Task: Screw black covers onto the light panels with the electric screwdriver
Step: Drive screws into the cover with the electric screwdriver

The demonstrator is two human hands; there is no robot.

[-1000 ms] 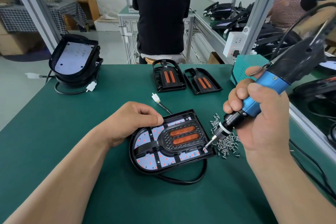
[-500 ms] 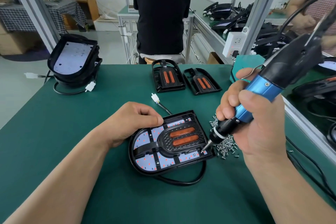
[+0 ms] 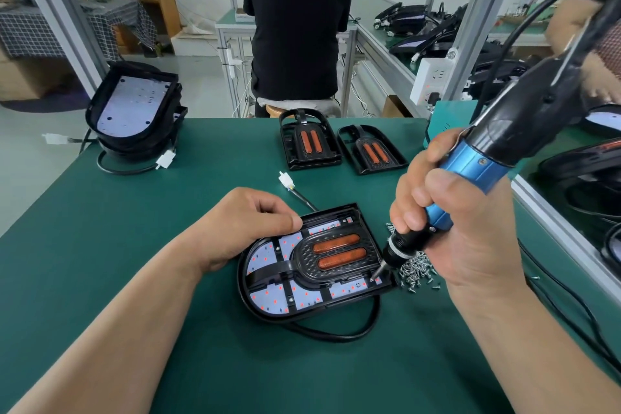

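Note:
A light panel [image 3: 268, 299] with small red dots lies on the green table [image 3: 134, 218], with a black cover [image 3: 339, 252] bearing two orange strips set on it. My left hand [image 3: 242, 225] rests on the panel's far left edge, fingers curled, thumb pressing on the rim. My right hand [image 3: 447, 232] grips the blue and black electric screwdriver [image 3: 477, 165]. Its bit touches the cover's near right corner. A pile of small screws [image 3: 415, 270] lies just right of the panel.
Two more black covers [image 3: 307, 144] [image 3: 371, 149] lie at the table's far side. A stack of light panels [image 3: 131, 111] with cables sits at the far left. A person in black stands beyond the table. An aluminium rail [image 3: 564, 228] borders the right.
The screwdriver has moved slightly left and down, bringing its bit onto the cover's near right corner. My left hand has stayed in place.

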